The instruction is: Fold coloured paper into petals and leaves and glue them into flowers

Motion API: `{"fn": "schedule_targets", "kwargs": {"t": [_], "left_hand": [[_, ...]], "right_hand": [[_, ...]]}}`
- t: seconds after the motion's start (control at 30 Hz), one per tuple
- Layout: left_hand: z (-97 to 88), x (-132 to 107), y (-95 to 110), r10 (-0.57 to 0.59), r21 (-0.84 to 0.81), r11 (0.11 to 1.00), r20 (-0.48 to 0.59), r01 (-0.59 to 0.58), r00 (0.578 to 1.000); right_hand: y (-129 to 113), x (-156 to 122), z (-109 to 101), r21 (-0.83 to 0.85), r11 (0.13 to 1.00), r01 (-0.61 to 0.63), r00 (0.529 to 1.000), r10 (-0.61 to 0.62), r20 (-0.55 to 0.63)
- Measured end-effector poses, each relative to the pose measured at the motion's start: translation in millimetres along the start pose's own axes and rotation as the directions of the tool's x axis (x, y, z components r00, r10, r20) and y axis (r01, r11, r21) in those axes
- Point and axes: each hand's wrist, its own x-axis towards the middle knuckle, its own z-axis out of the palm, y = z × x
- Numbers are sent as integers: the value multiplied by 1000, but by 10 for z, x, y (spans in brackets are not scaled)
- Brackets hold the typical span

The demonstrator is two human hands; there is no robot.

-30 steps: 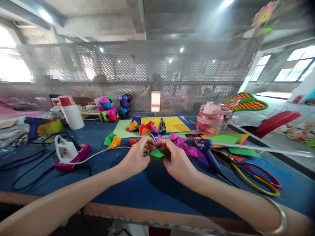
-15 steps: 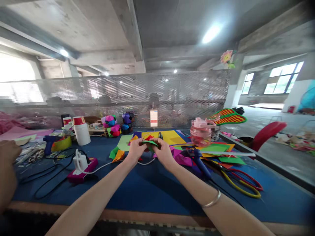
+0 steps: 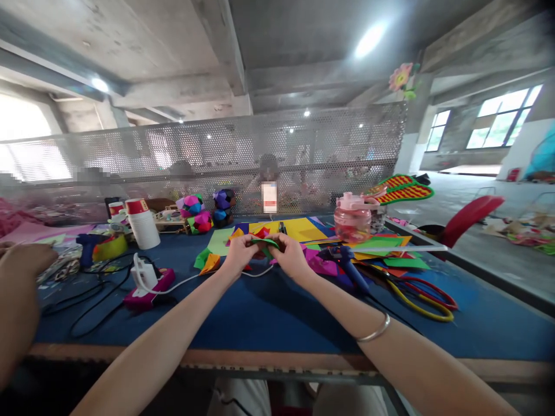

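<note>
Both hands hold a small green piece of paper (image 3: 265,242) above the middle of the blue table. My left hand (image 3: 240,253) pinches its left side, and my right hand (image 3: 291,255) grips the right side. The paper looks bent or folded; its lower part is partly hidden by the fingers. Just left of my left hand lie folded orange paper (image 3: 210,264) and green paper (image 3: 201,258). Purple paper (image 3: 319,263) lies close to my right hand. Behind the hands are red paper pieces and a yellow sheet (image 3: 299,230).
A blue glue gun (image 3: 353,271) and scissors (image 3: 427,300) lie to the right, near a pink jug (image 3: 352,216). On the left stand a power strip (image 3: 150,292) with cords and stacked paper cups (image 3: 143,226). Another person's hand (image 3: 28,266) reaches in at far left.
The camera view has tipped down slightly, so the table sits higher. Both hands keep hold of the green paper, which has turned a little. The other person's hand has shifted right.
</note>
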Motion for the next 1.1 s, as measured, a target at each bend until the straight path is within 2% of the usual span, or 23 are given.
{"fn": "schedule_targets", "kwargs": {"t": [0.1, 0.23, 0.3, 0.57, 0.73, 0.87, 0.97, 1.1], "left_hand": [[-16, 37, -58, 17, 10, 1000, 12, -17, 1000], [-45, 66, -104, 148, 139, 979, 31, -151, 989], [-61, 67, -98, 164, 175, 970, 51, -171, 985], [-79, 5, 19, -13, 109, 994, 13, 11, 1000], [-41, -9, -32, -129, 94, 989, 121, 118, 984], [2, -44, -79, -235, 98, 971, 240, 217, 942], [36, -73, -93, -250, 66, 968, 293, 241, 923], [74, -88, -110, -228, 89, 973, 282, 211, 932]], "right_hand": [[41, 23, -9, 6, 1000, -30, 999, 30, -25], [59, 41, -27, 31, 997, -69, 997, 70, -38], [53, 40, -30, 49, 995, -86, 995, 88, -38], [-57, 8, -10, 169, 971, -171, 985, 175, -8], [-80, 9, -32, 255, 937, -238, 964, 260, -59], [-87, 8, -36, 304, 911, -279, 943, 320, -91], [-104, 1, -34, 316, 903, -292, 937, 336, -96], [-109, -9, -23, 298, 909, -293, 936, 335, -103]]}}
